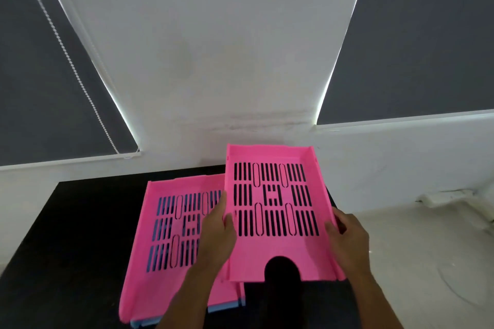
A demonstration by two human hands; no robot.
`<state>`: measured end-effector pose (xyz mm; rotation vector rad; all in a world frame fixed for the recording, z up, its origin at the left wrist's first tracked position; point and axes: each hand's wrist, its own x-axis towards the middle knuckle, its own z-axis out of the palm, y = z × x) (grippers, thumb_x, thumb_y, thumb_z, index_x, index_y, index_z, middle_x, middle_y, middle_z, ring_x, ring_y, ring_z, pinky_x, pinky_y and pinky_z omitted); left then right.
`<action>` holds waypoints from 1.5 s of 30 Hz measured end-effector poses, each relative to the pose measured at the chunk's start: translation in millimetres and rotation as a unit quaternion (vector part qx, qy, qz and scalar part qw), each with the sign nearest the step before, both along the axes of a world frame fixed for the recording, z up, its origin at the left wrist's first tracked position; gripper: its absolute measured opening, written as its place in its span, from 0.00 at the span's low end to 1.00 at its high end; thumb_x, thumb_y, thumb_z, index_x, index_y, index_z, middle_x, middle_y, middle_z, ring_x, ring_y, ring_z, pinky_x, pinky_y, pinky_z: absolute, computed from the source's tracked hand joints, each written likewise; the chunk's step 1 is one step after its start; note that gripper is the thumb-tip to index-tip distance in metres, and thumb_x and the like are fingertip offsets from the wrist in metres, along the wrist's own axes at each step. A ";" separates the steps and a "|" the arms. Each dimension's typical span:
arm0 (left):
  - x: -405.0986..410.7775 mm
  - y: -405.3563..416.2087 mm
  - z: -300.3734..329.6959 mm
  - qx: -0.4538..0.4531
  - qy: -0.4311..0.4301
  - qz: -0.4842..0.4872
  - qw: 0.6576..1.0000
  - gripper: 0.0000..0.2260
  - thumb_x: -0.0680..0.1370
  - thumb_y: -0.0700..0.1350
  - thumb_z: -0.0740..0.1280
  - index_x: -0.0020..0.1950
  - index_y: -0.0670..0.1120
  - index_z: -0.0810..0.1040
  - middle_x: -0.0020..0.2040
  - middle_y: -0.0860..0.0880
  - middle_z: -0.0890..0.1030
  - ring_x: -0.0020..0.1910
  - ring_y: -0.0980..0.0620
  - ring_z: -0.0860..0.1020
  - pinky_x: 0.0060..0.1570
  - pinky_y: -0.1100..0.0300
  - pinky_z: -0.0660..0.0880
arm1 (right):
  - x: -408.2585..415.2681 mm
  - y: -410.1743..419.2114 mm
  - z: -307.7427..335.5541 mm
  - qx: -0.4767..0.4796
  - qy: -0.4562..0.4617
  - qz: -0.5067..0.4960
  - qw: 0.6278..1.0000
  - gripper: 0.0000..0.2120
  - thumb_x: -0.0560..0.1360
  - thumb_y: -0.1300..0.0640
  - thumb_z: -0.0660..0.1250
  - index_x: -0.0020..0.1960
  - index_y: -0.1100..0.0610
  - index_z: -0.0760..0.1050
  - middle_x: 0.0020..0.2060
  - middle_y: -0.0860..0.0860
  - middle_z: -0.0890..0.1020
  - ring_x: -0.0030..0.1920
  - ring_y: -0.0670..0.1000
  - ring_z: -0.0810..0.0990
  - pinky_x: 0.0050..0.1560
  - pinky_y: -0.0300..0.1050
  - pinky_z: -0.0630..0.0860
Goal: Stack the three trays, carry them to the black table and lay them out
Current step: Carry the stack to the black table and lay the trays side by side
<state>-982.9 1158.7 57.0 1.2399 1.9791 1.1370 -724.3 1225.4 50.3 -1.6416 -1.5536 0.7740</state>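
Observation:
A pink slotted tray [278, 246] is held above the right part of the black table [66, 235], tilted slightly. My left hand [217, 235] grips its left wall and my right hand [347, 235] grips its right wall. To the left, a second pink tray [149, 262] lies on the table, stacked on a blue tray [224, 308] of which only the front edge and slits of blue through the slots show. The held tray's left side overlaps the stack's right side.
A white wall with two dark grey roller blinds [40, 88] stands right behind the table. A bead cord [80, 83] hangs by the left blind. Light floor [414, 262] lies to the right of the table.

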 end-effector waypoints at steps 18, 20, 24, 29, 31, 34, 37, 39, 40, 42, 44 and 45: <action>94.6 28.7 -57.7 -0.108 0.008 0.059 0.992 0.28 0.81 0.35 0.59 0.79 0.50 0.56 0.77 0.46 0.66 0.74 0.46 0.69 0.69 0.43 0.72 | 76.5 58.4 -79.5 -0.067 -0.017 0.076 0.995 0.15 0.79 0.62 0.66 0.65 0.58 0.78 0.43 0.48 0.77 0.45 0.50 0.79 0.49 0.45 0.78; 100.1 29.1 -58.6 -0.119 -0.003 0.057 0.991 0.29 0.81 0.35 0.59 0.79 0.52 0.56 0.74 0.45 0.70 0.69 0.46 0.75 0.61 0.47 0.79 | 79.4 58.4 -84.1 -0.074 -0.015 0.079 0.994 0.15 0.79 0.62 0.65 0.65 0.58 0.78 0.43 0.48 0.76 0.45 0.50 0.79 0.49 0.44 0.77; 107.3 32.2 -55.9 -0.146 -0.004 0.055 0.988 0.27 0.81 0.32 0.59 0.78 0.46 0.59 0.66 0.46 0.76 0.55 0.52 0.82 0.48 0.69 0.81 | 81.0 56.8 -91.8 -0.106 -0.011 0.069 0.992 0.12 0.79 0.60 0.65 0.62 0.57 0.79 0.44 0.49 0.78 0.45 0.49 0.79 0.51 0.46 0.79; 109.0 31.2 -50.9 -0.168 -0.002 0.061 0.984 0.26 0.81 0.31 0.59 0.78 0.43 0.59 0.62 0.42 0.79 0.46 0.54 0.80 0.39 0.73 0.78 | 79.0 57.8 -92.4 -0.122 -0.001 0.065 0.990 0.12 0.79 0.60 0.65 0.61 0.57 0.79 0.47 0.51 0.78 0.47 0.51 0.80 0.53 0.47 0.79; 109.2 29.5 -48.6 -0.174 0.003 0.063 0.983 0.25 0.81 0.30 0.58 0.77 0.44 0.61 0.60 0.43 0.80 0.50 0.49 0.83 0.45 0.66 0.79 | 77.6 56.8 -94.2 -0.132 -0.004 0.063 0.989 0.11 0.79 0.60 0.65 0.60 0.56 0.79 0.48 0.52 0.79 0.48 0.51 0.80 0.54 0.50 0.80; 111.1 26.4 -41.0 -0.173 -0.004 0.058 0.983 0.24 0.80 0.29 0.57 0.76 0.42 0.64 0.60 0.41 0.80 0.55 0.40 0.83 0.51 0.54 0.82 | 76.3 50.5 -95.6 -0.140 -0.017 0.054 0.989 0.10 0.79 0.59 0.65 0.60 0.57 0.79 0.49 0.52 0.79 0.48 0.52 0.80 0.55 0.52 0.81; 106.8 23.7 -43.0 -0.173 0.002 0.058 0.983 0.24 0.81 0.30 0.58 0.76 0.42 0.64 0.61 0.37 0.80 0.56 0.35 0.81 0.52 0.44 0.82 | 74.1 46.3 -94.4 -0.144 -0.024 0.047 0.988 0.10 0.79 0.59 0.65 0.60 0.57 0.79 0.49 0.53 0.79 0.48 0.52 0.80 0.52 0.49 0.81; 103.2 22.3 -48.3 -0.175 0.005 0.058 0.983 0.25 0.81 0.32 0.59 0.77 0.45 0.62 0.63 0.37 0.79 0.57 0.33 0.80 0.53 0.42 0.81 | 71.7 45.6 -92.3 -0.144 -0.024 0.037 0.989 0.10 0.79 0.59 0.65 0.59 0.58 0.78 0.50 0.54 0.79 0.47 0.52 0.80 0.51 0.49 0.81; 101.6 21.4 -50.4 -0.169 -0.003 0.055 0.984 0.26 0.80 0.32 0.59 0.77 0.46 0.62 0.64 0.39 0.79 0.57 0.34 0.80 0.53 0.43 0.81 | 70.5 45.5 -90.2 -0.144 -0.025 0.027 0.989 0.10 0.79 0.58 0.65 0.59 0.58 0.78 0.50 0.54 0.79 0.47 0.53 0.81 0.51 0.51 0.82; 96.5 21.6 -57.6 -0.146 -0.015 0.048 0.988 0.26 0.80 0.34 0.60 0.76 0.50 0.63 0.67 0.45 0.78 0.59 0.38 0.80 0.55 0.41 0.81 | 67.9 45.8 -88.5 -0.131 -0.033 0.008 0.991 0.11 0.79 0.57 0.65 0.59 0.59 0.78 0.50 0.55 0.79 0.47 0.53 0.81 0.50 0.54 0.84; 88.1 24.5 -74.6 -0.126 -0.025 0.045 0.991 0.26 0.79 0.38 0.61 0.75 0.54 0.64 0.69 0.48 0.77 0.64 0.45 0.79 0.59 0.41 0.79 | 65.5 46.2 -88.4 -0.116 -0.047 -0.003 0.992 0.14 0.77 0.52 0.65 0.59 0.58 0.77 0.50 0.53 0.79 0.47 0.54 0.82 0.47 0.55 0.85; 85.0 26.7 -80.1 -0.117 -0.029 0.045 0.992 0.25 0.79 0.39 0.61 0.75 0.55 0.64 0.69 0.49 0.76 0.66 0.47 0.77 0.60 0.41 0.79 | 65.4 48.1 -94.8 -0.109 -0.056 -0.002 0.992 0.16 0.76 0.48 0.63 0.59 0.55 0.76 0.49 0.52 0.79 0.48 0.55 0.82 0.46 0.55 0.85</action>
